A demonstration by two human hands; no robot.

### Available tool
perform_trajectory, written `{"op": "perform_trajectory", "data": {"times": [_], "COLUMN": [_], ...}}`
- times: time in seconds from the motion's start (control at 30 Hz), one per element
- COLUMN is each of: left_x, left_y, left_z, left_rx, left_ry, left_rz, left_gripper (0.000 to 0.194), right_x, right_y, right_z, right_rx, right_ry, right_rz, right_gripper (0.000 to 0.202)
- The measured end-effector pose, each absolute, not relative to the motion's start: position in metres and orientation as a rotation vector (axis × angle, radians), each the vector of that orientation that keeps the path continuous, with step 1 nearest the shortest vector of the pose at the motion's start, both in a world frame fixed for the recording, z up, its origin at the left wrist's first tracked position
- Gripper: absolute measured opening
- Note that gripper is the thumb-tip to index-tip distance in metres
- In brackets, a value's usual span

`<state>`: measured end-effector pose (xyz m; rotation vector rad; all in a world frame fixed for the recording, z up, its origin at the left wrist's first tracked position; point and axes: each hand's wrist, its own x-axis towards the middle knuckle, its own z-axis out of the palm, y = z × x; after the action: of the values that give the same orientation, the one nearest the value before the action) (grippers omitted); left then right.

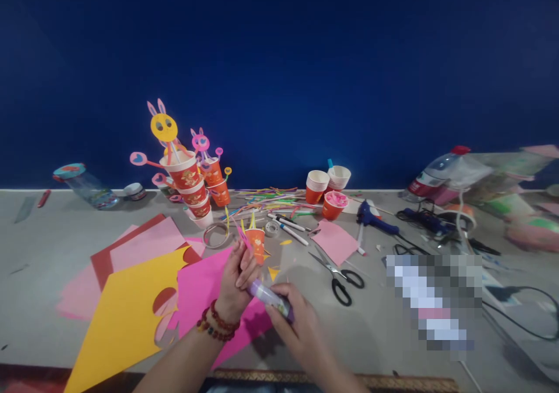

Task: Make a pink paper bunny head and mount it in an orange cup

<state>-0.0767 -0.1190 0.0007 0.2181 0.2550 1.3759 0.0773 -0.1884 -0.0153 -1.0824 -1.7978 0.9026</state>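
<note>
My left hand, with beaded bracelets on the wrist, is closed with its palm turned up. A thin pink paper piece sticks up from its fingertips. My right hand is wrapped round a purple glue stick, whose far end meets my left palm. Whether that end is capped is hidden. Just behind my left hand stands a small orange paper cup with yellow strips rising from it. Under both hands lies a bright pink sheet, partly beneath a yellow sheet with cut-outs.
Decorated red cups with paper bunny faces stand at back left. Behind my hands lie colourful pipe cleaners and pens. To the right are scissors, a blue glue gun with its cord, stacked cups and a tilted bottle.
</note>
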Motion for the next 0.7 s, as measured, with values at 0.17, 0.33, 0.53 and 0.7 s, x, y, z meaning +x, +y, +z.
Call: {"op": "perform_trajectory", "data": {"times": [0.17, 0.33, 0.53, 0.7], "left_x": [-0.064, -0.06, -0.066, -0.058], "left_y": [-0.125, -0.131, -0.12, -0.121], "left_z": [0.0, 0.007, 0.012, -0.004], "left_rx": [0.401, 0.49, 0.573, 0.631], "left_ry": [0.45, 0.603, 0.628, 0.714], "left_rz": [1.425, 1.463, 1.547, 1.558], "left_gripper": [0.027, 0.027, 0.025, 0.03], "right_x": [0.076, 0.103, 0.162, 0.165], "right_y": [-0.186, -0.166, -0.071, -0.001], "right_z": [-0.02, -0.011, 0.001, -0.008], "right_rx": [-1.102, -1.1, -1.408, -1.534], "right_ry": [-1.773, -2.037, -1.666, -1.625], "right_rz": [1.012, 1.013, 0.635, 0.489], "right_gripper": [0.025, 0.022, 0.024, 0.012]}}
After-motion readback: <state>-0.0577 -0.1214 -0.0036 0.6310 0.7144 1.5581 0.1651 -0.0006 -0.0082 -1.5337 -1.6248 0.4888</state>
